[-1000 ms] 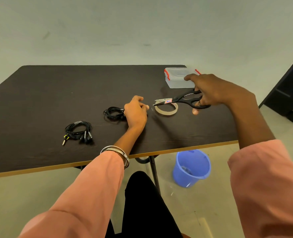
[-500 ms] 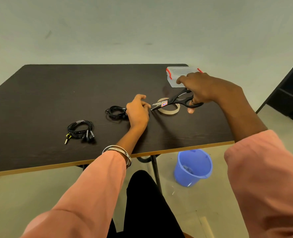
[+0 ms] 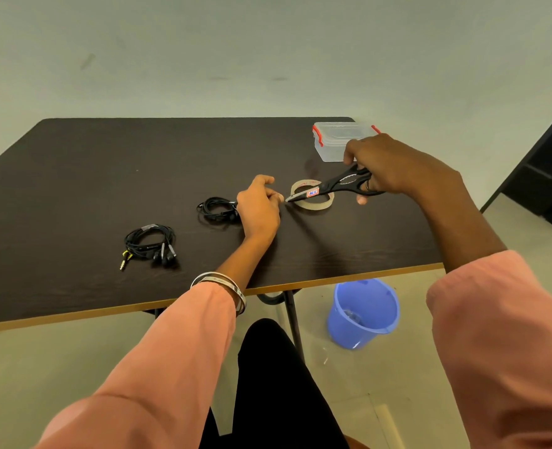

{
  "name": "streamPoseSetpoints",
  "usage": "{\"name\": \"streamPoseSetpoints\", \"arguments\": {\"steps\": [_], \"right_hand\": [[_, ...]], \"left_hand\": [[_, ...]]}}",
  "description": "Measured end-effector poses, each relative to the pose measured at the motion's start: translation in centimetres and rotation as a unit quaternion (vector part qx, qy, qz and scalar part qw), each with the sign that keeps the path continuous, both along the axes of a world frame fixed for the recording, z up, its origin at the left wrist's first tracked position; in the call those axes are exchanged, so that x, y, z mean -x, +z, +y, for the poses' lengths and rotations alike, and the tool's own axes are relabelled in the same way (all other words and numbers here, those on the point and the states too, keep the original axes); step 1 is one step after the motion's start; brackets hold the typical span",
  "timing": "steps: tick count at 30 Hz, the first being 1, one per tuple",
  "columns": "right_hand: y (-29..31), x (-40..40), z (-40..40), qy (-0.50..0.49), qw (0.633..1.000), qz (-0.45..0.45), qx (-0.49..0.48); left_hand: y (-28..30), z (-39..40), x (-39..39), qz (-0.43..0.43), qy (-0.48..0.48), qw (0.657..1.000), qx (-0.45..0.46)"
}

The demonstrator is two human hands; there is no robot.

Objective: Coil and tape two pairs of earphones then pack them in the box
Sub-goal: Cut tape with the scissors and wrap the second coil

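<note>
**Scissors brought to the tape at the left hand**

The right hand [image 3: 394,166] grips the scissors [image 3: 333,186]; over the last second it has carried them leftward, so the blade tips now sit just beside the left hand [image 3: 260,205], above the tape roll [image 3: 313,196]. The left hand's grip is pinched, apparently on a tape end too small to confirm. One coiled pair of earphones [image 3: 218,209] touches the left hand, left of the roll; the second pair [image 3: 150,243] lies further left, apparently taped already. The box [image 3: 331,147] stands closed behind the roll on the table [image 3: 73,163]. Judgement: a tape cut is imminent for the nearer pair.
</note>
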State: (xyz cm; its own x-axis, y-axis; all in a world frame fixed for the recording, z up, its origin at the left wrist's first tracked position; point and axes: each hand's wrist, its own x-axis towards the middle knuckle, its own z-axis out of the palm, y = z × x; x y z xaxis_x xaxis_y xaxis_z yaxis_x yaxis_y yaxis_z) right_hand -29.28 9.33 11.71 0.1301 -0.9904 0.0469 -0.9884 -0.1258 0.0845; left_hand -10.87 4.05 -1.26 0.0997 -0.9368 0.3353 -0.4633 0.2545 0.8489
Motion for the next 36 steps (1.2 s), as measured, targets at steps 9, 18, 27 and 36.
{"name": "streamPoseSetpoints", "arguments": {"steps": [9,18,27,36], "right_hand": [[-0.7,1.0,0.1,-0.015,0.999,0.014,-0.028],[-1.3,2.4,0.2,-0.055,0.986,-0.138,-0.074],[-2.6,3.0,-0.7,-0.079,0.974,-0.18,-0.113],[-2.9,3.2,-1.3,-0.078,0.974,-0.201,-0.068]], "left_hand": [[-0.1,-0.3,0.1,-0.024,0.025,0.999,-0.001],[-0.1,-0.4,0.2,-0.045,-0.021,0.998,-0.033],[0.1,0.9,0.4,-0.182,-0.123,0.974,0.063],[-0.8,-0.3,0.9,-0.301,-0.142,0.943,-0.004]]}}
